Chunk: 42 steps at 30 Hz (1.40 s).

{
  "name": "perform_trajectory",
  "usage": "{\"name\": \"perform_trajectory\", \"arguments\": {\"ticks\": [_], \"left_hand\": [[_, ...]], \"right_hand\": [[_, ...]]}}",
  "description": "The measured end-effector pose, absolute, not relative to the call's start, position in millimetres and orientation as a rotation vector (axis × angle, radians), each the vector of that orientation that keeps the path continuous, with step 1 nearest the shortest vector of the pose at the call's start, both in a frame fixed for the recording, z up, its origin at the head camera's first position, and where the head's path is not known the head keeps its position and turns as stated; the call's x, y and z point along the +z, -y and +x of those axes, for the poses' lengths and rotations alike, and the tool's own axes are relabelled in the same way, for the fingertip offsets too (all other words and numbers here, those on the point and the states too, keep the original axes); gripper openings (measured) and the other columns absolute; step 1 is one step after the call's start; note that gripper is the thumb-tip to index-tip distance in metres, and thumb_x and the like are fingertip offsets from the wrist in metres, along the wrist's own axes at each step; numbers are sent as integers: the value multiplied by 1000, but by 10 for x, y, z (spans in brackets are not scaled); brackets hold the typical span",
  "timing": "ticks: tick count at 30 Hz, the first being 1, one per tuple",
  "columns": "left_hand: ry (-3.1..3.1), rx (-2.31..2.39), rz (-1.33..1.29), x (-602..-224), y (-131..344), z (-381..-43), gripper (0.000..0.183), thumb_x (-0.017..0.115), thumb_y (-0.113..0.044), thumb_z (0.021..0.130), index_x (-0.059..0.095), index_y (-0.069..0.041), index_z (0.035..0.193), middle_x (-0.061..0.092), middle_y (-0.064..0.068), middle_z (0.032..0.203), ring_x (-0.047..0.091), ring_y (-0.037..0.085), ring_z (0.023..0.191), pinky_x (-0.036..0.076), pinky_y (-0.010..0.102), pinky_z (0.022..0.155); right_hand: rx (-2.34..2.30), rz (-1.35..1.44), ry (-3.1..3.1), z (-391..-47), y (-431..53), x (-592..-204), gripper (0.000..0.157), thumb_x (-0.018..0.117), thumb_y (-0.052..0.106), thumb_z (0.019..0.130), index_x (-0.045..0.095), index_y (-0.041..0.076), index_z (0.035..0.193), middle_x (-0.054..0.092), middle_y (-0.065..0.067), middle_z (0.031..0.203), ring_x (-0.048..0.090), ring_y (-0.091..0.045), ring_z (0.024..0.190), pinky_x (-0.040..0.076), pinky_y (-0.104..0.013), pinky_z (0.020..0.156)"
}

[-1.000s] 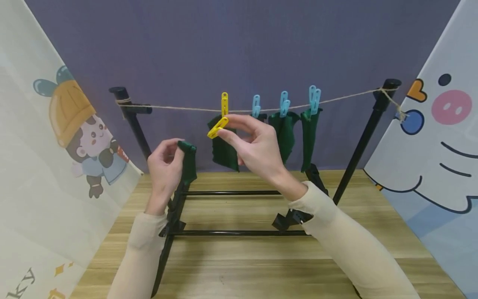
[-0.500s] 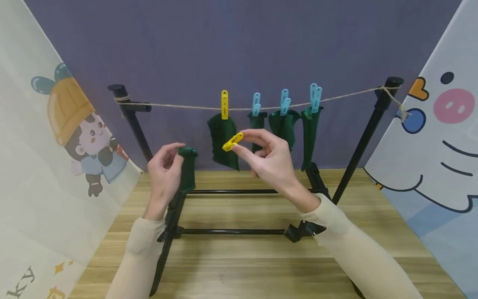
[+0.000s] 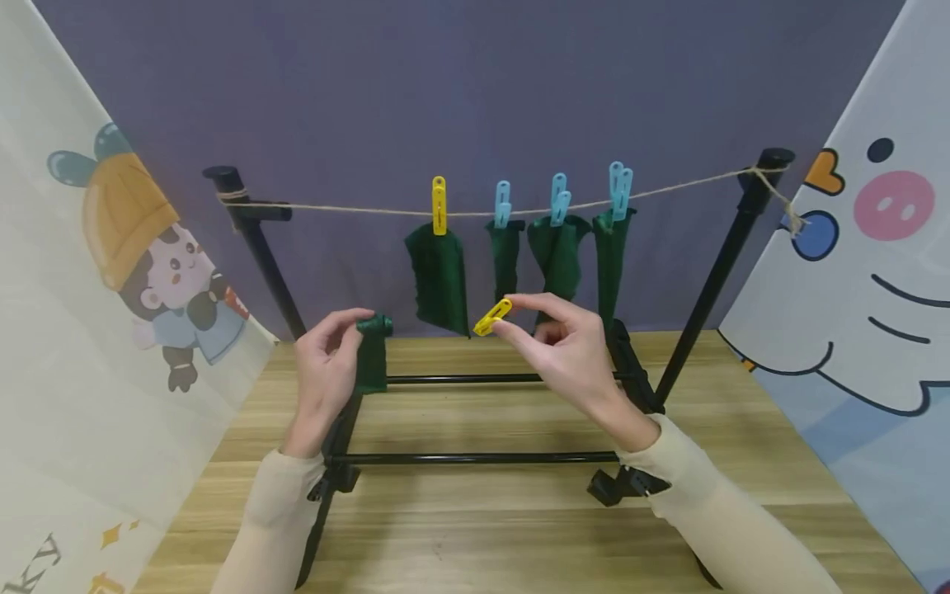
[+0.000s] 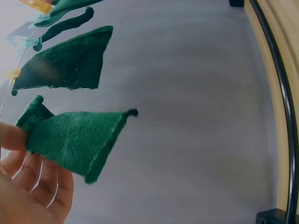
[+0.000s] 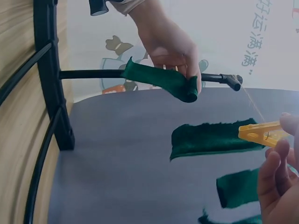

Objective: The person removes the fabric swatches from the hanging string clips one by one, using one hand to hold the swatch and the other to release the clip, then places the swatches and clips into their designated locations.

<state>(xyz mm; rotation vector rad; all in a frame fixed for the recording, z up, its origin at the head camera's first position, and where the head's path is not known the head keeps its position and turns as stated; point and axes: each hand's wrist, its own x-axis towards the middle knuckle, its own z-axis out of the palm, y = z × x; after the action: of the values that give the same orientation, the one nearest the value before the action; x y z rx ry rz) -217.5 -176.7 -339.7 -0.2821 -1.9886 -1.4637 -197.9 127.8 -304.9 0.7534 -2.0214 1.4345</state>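
My left hand [image 3: 322, 375] pinches a small dark green cloth [image 3: 373, 363] at its upper edge, left of the clothesline's middle and below it. In the left wrist view the held cloth [image 4: 79, 137] spreads out from the fingers. Between thumb and fingertips, my right hand [image 3: 567, 355] holds a yellow clothespin [image 3: 493, 318], tilted, in front of the hanging cloths. Another green cloth [image 3: 438, 276] hangs from the string [image 3: 341, 209] under a second yellow clothespin [image 3: 439, 206]. To its right, light blue clothespins [image 3: 560, 200] hold three more green cloths [image 3: 612, 264].
A black frame with a left post [image 3: 263, 264] and a right post [image 3: 716, 285] carries the string. Its lower crossbars [image 3: 475, 458] run above the wooden table [image 3: 460, 536]. A purple-grey backdrop [image 3: 475, 91] stands behind, with cartoon-printed panels [image 3: 883, 305] at the sides.
My right hand has drawn the yellow clothespin down and right, away from the string. My left hand has lowered slightly with its green cloth. The hanging cloths stay on the line.
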Motion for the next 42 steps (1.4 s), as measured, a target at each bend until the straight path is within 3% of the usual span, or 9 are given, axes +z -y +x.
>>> {"name": "perform_trajectory", "arguments": {"ticks": [4, 8, 15, 22, 33, 42], "left_hand": [[2016, -1504, -286, -3482, 1803, -2127, 23, 62, 3, 99, 80, -1, 113, 72, -25, 91, 67, 2, 79, 53, 14, 71], [2024, -1554, -324, -3545, 1817, -2093, 20, 64, -3, 103, 79, 1, 116, 73, -23, 95, 68, 1, 81, 54, 15, 76], [2043, -1576, -338, -3640, 1823, -2073, 24, 60, -13, 109, 77, 2, 117, 74, -24, 110, 70, 1, 103, 52, 15, 92], [2107, -1533, -300, -3778, 1838, -2037, 16, 68, -11, 105, 80, -6, 114, 71, -7, 90, 64, 7, 78, 51, 18, 70], [2167, -1523, -306, -3967, 1854, -1956, 15, 68, -9, 105, 79, -8, 115, 72, 12, 91, 64, 8, 69, 51, 20, 62], [2240, -1515, -278, -4113, 1880, -1882, 15, 67, -11, 105, 79, -10, 115, 72, 11, 93, 67, 7, 73, 53, 20, 65]], "right_hand": [[1447, 722, 2028, -1961, -1359, -3166, 32, 85, 0, 88, 80, 8, 119, 75, -7, 94, 40, -8, 42, 31, -24, 40], [1551, 660, 2051, -1920, -1447, -3231, 29, 82, 0, 91, 79, 6, 119, 74, 4, 97, 37, -9, 41, 28, -26, 38], [1648, 587, 2099, -1864, -1587, -3351, 27, 80, 2, 94, 78, 6, 120, 73, 13, 96, 38, -10, 40, 27, -29, 37], [1744, 526, 2100, -1837, -1721, -3501, 25, 80, 8, 96, 77, 2, 120, 76, 9, 98, 36, -11, 40, 26, -35, 38], [1792, 398, 2180, -1735, -1929, -3741, 25, 75, 4, 99, 74, -3, 123, 74, 14, 97, 34, -12, 40, 26, -38, 39], [1817, 348, 2256, -1701, -2114, -3938, 28, 74, 8, 101, 71, -5, 126, 74, 15, 97, 36, -11, 40, 30, -36, 39]]}}
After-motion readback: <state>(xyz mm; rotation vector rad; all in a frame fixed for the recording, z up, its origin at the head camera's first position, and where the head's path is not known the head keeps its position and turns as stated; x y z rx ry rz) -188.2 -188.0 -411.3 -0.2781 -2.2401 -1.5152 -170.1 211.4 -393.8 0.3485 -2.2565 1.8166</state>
